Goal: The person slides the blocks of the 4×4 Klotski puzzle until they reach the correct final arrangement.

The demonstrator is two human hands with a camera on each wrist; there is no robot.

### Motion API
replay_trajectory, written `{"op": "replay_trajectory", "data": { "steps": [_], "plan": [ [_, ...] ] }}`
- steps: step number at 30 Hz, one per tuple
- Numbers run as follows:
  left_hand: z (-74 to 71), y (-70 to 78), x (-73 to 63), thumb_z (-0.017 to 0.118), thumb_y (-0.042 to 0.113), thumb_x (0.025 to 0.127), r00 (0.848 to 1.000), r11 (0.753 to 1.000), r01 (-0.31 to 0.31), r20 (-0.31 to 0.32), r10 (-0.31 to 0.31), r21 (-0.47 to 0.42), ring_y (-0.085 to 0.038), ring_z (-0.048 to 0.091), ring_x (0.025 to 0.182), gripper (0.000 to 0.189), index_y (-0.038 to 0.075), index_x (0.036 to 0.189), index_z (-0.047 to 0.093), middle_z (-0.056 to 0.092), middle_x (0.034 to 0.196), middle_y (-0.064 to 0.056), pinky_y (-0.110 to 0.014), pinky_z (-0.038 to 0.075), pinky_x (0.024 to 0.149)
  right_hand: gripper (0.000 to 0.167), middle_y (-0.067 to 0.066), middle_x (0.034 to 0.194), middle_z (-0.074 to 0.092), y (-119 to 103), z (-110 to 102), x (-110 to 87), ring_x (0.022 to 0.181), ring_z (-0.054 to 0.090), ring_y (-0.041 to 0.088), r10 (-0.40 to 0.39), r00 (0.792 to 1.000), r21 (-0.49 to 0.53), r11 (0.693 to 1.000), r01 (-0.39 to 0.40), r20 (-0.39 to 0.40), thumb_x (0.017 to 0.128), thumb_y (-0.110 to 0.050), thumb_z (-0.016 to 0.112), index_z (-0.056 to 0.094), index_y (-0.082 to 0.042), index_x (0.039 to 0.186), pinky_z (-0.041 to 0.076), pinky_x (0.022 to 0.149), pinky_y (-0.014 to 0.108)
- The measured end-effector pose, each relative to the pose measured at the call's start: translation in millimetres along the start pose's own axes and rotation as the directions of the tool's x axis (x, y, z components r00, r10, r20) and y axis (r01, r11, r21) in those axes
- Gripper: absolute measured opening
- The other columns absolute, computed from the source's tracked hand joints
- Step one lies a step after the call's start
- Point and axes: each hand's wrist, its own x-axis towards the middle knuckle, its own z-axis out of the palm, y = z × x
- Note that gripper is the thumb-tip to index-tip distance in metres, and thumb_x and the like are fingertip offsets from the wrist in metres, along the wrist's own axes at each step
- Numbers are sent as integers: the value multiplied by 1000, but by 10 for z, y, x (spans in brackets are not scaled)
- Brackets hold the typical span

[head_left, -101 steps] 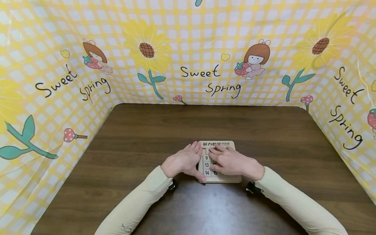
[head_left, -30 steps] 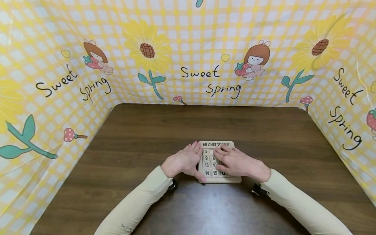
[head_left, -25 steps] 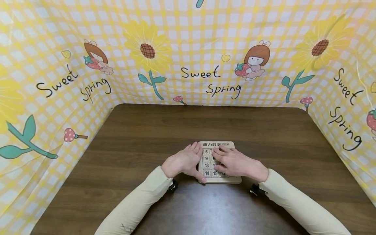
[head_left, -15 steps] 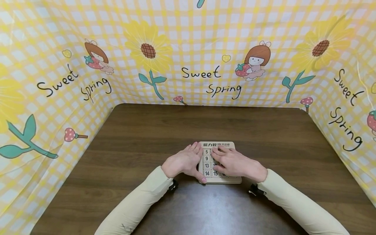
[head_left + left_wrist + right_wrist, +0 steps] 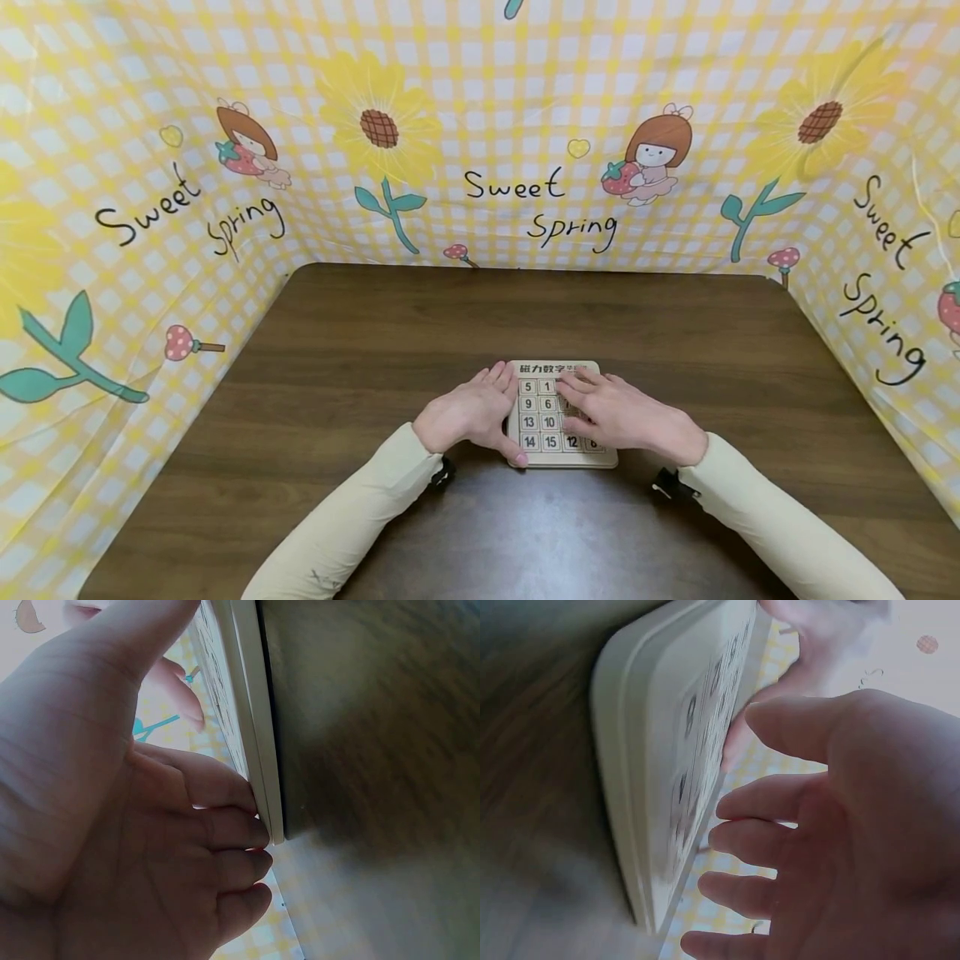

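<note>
A light wooden sliding number puzzle (image 5: 555,460) lies flat on the table in the head view, with Chinese lettering along its top. Its visible tiles include 5, 1, 9, 6, 13, 10, 14, 15 and 12. My left hand (image 5: 476,410) rests against the puzzle's left side, fingers straight along the edge and thumb at the near left corner. My right hand (image 5: 626,412) is over the right part of the puzzle, fingers stretched over the upper tiles and hiding several of them. In the right wrist view, its fingers (image 5: 742,892) are spread and lightly bent beside the tile face.
The brown wooden table (image 5: 390,325) extends around the puzzle on all sides. A yellow checked cloth (image 5: 495,100) with flowers and lettering stands as walls at the back and both sides. Dark wrist devices (image 5: 671,483) sit below both wrists.
My right hand went slightly left, then shifted right. Tile 1 now shows beside tile 5, where a pale blank cell showed one second ago. My left hand stays in place.
</note>
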Motion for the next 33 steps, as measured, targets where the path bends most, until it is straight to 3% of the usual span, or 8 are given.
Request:
{"op": "replay_trajectory", "data": {
  "steps": [6,12,33],
  "plan": [
    [-7,3,1,68,77,69,1000,1000,-3,-2,3,2,-29,7,154,127,1,156,16,7,165,-18,-38,11,127,61,20,153,41,146,12,-168,144,32,44,53,999,6,999,-53,2,99,-38,54,43,-1,147,37,109,62],
    [-3,2,4,69,77,69,1000,1000,-9,-6,9,0,-29,7,154,127,0,156,16,7,165,-19,-38,11,127,60,22,151,43,198,44,-259,141,37,46,59,998,-14,998,-59,-7,99,-36,55,46,2,144,40,106,62],
    [-17,11,-16,69,76,69,1000,1000,-3,-7,3,-3,-30,7,154,126,0,156,17,8,165,-19,-39,12,127,59,21,152,43,179,90,-212,141,36,46,45,999,-8,999,-45,-13,99,-36,55,45,0,145,40,105,65]
  ]
}}
